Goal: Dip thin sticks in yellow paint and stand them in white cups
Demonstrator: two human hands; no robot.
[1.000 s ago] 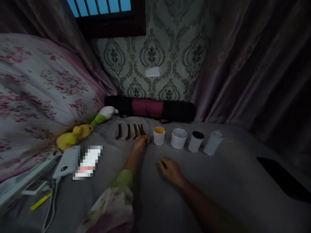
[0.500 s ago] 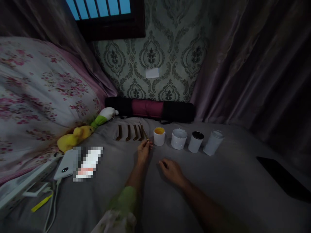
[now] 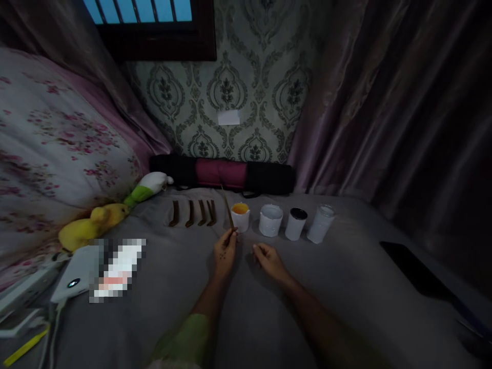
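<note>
My left hand (image 3: pixel 225 251) is closed, its fingertips pinching the lower end of a thin brown stick (image 3: pixel 228 207). The stick points up and away, leaning slightly left, just beside a white cup of yellow-orange paint-like content (image 3: pixel 240 221). My right hand (image 3: pixel 269 261) rests nearer to me on the right, fingers curled, with nothing visible in it. Before it stand a wider white cup (image 3: pixel 271 225), a white cup with a dark top (image 3: pixel 295 228) and a taller pale cup (image 3: pixel 321 225). Left of the stick, several brown L-shaped pieces (image 3: pixel 190 214) lie in a row.
Grey bedding (image 3: pixel 246 318) lies under everything. A black and maroon rolled bag (image 3: pixel 221 173) runs along the wall. At left are plush toys (image 3: pixel 94 225), a white device (image 3: pixel 79 271), a blurred-out item (image 3: pixel 119 271) and a power strip (image 3: pixel 28 287). A dark flat object (image 3: pixel 413 269) lies at right.
The view has turned rightward, so the scene sits further left. My left hand has carried the stick right, away from the brown pieces, toward the yellow cup. My right hand stays curled.
</note>
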